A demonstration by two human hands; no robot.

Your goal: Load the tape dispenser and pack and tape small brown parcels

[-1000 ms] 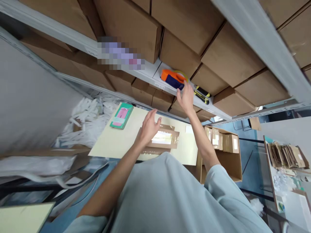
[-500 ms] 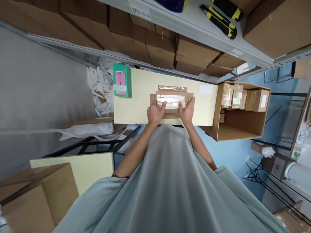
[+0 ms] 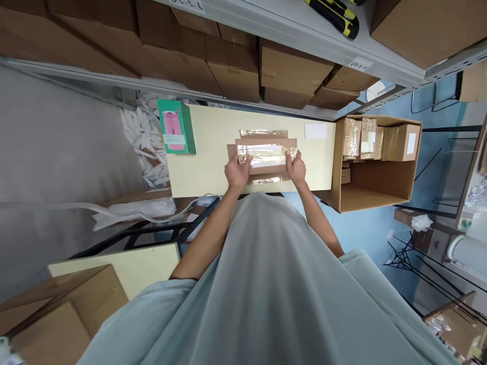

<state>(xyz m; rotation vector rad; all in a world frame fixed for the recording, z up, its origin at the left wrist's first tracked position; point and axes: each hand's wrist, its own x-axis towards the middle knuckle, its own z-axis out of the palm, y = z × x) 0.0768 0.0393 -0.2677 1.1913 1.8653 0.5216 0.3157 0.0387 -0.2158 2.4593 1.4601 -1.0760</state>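
A flat brown cardboard box (image 3: 262, 170) with a white label and shiny clear tape lies between my hands over the cream table (image 3: 209, 172). My left hand (image 3: 238, 172) grips its left end, thumb on top. At the opposite end my right hand (image 3: 297, 166) holds on, its thumb also resting on the upper face. More taped cardboard (image 3: 264, 134) shows behind and in front of the box, partly hidden under it. Whether the held box touches that cardboard, I cannot tell.
A green box with a pink picture (image 3: 175, 126) stands at the table's left end. On the right are a white paper slip (image 3: 315, 131) and an open carton (image 3: 337, 172) holding several taped boxes. A metal shelf (image 3: 304, 30) with cartons and a yellow-black utility knife (image 3: 337, 17) runs along the back.
The view has shifted a little. My right thumb has moved toward the box's right end, and the box shows slightly more of its front part. Both hands keep their hold.
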